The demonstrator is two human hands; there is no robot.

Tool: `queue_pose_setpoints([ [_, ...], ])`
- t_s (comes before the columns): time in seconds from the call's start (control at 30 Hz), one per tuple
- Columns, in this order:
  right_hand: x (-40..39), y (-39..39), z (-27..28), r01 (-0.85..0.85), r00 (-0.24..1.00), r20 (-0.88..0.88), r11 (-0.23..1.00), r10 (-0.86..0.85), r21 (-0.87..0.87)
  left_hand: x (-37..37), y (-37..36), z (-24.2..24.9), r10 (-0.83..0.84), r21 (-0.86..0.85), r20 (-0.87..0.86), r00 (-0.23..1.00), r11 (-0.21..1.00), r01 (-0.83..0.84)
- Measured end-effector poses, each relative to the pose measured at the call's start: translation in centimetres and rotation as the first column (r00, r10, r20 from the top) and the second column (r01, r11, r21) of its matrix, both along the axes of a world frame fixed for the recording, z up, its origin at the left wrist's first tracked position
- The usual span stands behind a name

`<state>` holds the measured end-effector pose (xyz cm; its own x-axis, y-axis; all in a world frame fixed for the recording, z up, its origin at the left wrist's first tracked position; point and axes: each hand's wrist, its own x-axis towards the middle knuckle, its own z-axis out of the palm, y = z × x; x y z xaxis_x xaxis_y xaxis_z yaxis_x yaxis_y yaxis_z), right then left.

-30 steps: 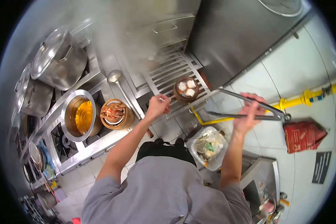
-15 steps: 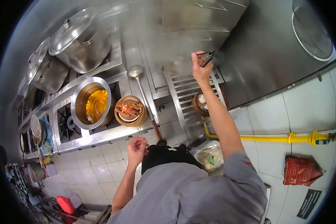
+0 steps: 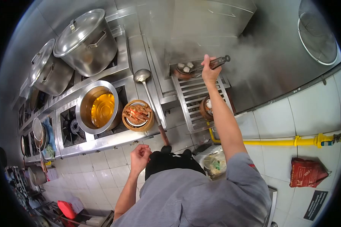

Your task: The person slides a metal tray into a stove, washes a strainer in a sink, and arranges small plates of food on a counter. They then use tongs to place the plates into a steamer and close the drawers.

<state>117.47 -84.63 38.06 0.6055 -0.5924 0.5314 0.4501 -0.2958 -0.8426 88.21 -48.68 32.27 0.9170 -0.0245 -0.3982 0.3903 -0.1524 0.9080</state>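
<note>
My right hand [image 3: 210,72] grips a pair of dark-handled tongs [image 3: 220,61], whose working end points left toward a small steamer basket [image 3: 185,75]. Several pale round pieces sit in that basket, at the far end of a slatted metal rack [image 3: 189,94]. A second basket [image 3: 205,109] with white pieces stands partly behind my right forearm. At waist level my left hand [image 3: 141,156] is loosely curled, with nothing showing in it. Ahead of it, at the stove's edge, a bamboo steamer [image 3: 138,128] holds a dish of reddish-brown chicken feet [image 3: 137,113].
A pot of amber liquid [image 3: 115,108] sits on the stove beside large lidded pots [image 3: 88,51]. One long-handled ladle [image 3: 142,75] lies across the counter. Steam drifts by the steel cabinet. A yellow pipe [image 3: 269,143] runs along the right wall; a plastic bag [image 3: 212,160] lies below.
My right hand has turned, so the tongs' handle end now points right. Thinner steam shows the far basket and its pieces more plainly. My left hand remains curled at waist level.
</note>
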Motion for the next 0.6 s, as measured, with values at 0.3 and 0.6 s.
queue_pose_setpoints([
  [0.3, -5.8, 1.0, 0.9, -0.122, 0.989, 0.101, 0.986, 0.111, 0.114, 0.5, 1.8, -0.6, -0.031, -0.029, 0.034, 0.999, 0.999, 0.032],
  [0.6, -17.3, 2.9, 8.6, -0.275, 0.886, 0.420, 0.952, 0.196, 0.135, 10.0, -4.4, 8.2, -0.399, 0.282, 0.575, 0.714, 0.916, 0.285],
])
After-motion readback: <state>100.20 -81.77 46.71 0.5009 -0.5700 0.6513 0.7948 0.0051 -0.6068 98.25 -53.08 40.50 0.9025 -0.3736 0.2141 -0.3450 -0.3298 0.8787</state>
